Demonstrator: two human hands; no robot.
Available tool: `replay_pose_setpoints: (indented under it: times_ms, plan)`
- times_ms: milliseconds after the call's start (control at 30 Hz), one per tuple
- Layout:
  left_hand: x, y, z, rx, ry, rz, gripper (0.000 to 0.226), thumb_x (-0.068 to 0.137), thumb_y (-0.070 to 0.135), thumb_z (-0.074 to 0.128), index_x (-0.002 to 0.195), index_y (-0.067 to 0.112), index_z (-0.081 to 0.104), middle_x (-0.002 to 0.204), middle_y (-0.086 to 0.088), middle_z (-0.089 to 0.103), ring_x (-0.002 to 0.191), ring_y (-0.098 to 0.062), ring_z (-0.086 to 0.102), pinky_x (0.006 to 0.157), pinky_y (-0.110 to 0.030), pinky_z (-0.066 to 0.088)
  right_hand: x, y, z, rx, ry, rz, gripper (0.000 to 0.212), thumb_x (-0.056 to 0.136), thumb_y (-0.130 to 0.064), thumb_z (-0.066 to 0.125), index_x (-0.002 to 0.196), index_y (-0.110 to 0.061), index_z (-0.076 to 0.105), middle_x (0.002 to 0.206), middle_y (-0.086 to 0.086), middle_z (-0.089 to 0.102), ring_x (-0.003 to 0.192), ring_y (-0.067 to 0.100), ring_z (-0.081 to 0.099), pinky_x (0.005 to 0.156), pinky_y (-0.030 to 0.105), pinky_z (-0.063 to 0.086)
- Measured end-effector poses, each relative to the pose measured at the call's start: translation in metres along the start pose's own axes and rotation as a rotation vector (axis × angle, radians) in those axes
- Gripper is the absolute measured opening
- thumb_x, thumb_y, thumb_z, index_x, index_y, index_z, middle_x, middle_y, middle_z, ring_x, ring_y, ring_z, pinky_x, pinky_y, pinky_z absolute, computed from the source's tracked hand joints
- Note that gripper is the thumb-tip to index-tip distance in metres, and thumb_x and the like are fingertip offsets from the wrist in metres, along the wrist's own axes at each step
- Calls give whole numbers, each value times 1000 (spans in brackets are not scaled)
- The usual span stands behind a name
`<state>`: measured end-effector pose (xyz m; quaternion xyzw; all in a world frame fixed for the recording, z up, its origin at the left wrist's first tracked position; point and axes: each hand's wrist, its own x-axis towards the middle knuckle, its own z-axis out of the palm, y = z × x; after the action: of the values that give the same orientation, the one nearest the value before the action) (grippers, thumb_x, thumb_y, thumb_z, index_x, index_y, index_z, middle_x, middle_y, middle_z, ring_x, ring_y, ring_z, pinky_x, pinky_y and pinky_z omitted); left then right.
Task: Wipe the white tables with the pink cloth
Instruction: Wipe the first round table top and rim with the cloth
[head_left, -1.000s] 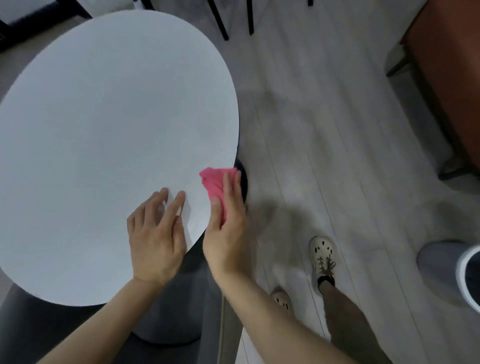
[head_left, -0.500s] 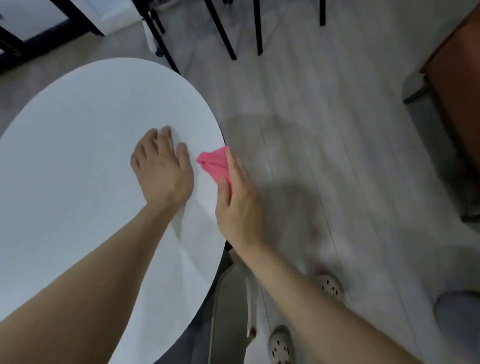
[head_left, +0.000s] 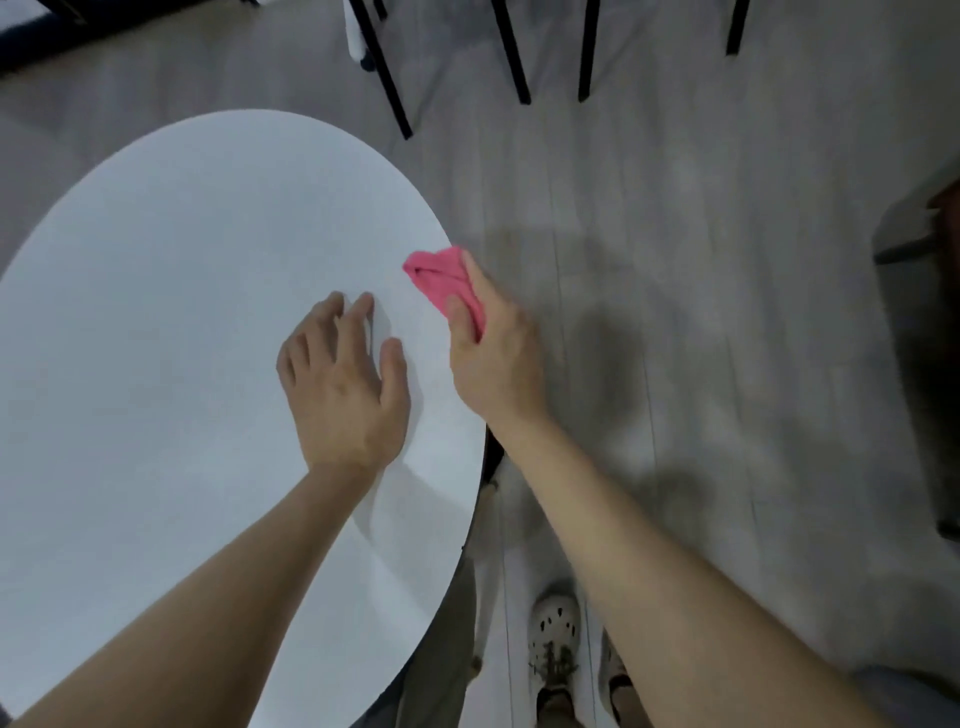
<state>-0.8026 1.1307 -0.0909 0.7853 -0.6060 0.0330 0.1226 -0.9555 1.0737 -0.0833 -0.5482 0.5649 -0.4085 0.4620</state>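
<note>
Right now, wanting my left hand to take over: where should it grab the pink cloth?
Probably the free end of the bunched pink cloth, poking out past the right hand at the edge of the round white table. Come from the table side, near the left hand.

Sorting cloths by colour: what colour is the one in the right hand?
The cloth is pink; head view.
</note>
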Motion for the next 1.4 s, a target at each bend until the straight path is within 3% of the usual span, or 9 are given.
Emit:
replay_pose_setpoints:
  times_ms: [133,300,433,700,833,1067,1200,1333,1400]
  plan:
    - [0,0,0,32,-31,6,54,109,43,41,155,18,52,160,-11,49,150,-32,43,124,-51,31,-102,5,-15,116,-62,63,53,116,-37,43,165,-18,41,151,-4,63,141,15,60,119,41,48]
    - [-2,5,-3,-4,-2,20,50,109,36,46,152,13,57,156,-12,52,145,-35,47,121,-54,34,39,-22,5,-44,-86,26,38,108,-6,50,142,-18,65,125,-15,75,108,3,69,101,33,55]
    - [-3,7,-6,-40,42,55,45,108,26,51,147,7,63,150,-14,58,141,-37,52,117,-57,38,146,-26,29,-218,-340,-14,48,110,-20,56,157,-22,55,144,6,69,129,24,64,103,25,46]
    - [-12,2,-11,-104,99,104,34,95,-4,57,123,1,76,114,-16,68,106,-41,64,101,-51,45,32,-27,-32,61,-338,-86,51,109,10,50,148,-21,55,132,-21,72,127,-1,67,113,19,47]
    - [-12,3,-9,-69,55,137,33,93,-7,62,121,0,77,109,-17,69,102,-42,65,103,-50,46,125,-35,6,-73,-467,-43,39,109,-1,52,146,-9,64,132,-4,76,121,4,70,106,10,42]
    - [14,-2,-19,-35,59,63,12,104,10,68,113,5,76,100,-8,68,94,-38,66,99,-49,48,209,-46,73,-252,-578,-142,48,110,-14,55,158,-19,55,145,5,69,130,22,65,108,22,44]
    - [90,-28,-16,14,122,-182,28,113,26,55,133,10,67,121,-12,69,113,-40,62,105,-53,44,133,-27,13,8,-583,-175,45,114,4,39,159,0,45,142,3,68,130,9,67,118,34,49]
    - [180,-65,2,1,34,-495,56,115,49,31,163,24,46,164,-10,48,155,-33,38,129,-49,25,114,-20,-2,-142,-620,-102,58,115,-31,32,171,-20,26,168,-2,44,153,15,46,122,38,43]
    - [213,-78,13,-4,-39,-631,63,112,56,22,168,30,36,175,-6,33,164,-29,22,133,-51,15,166,-31,38,-92,-683,-109,53,114,-24,33,166,-17,37,162,0,52,147,14,53,120,34,44]
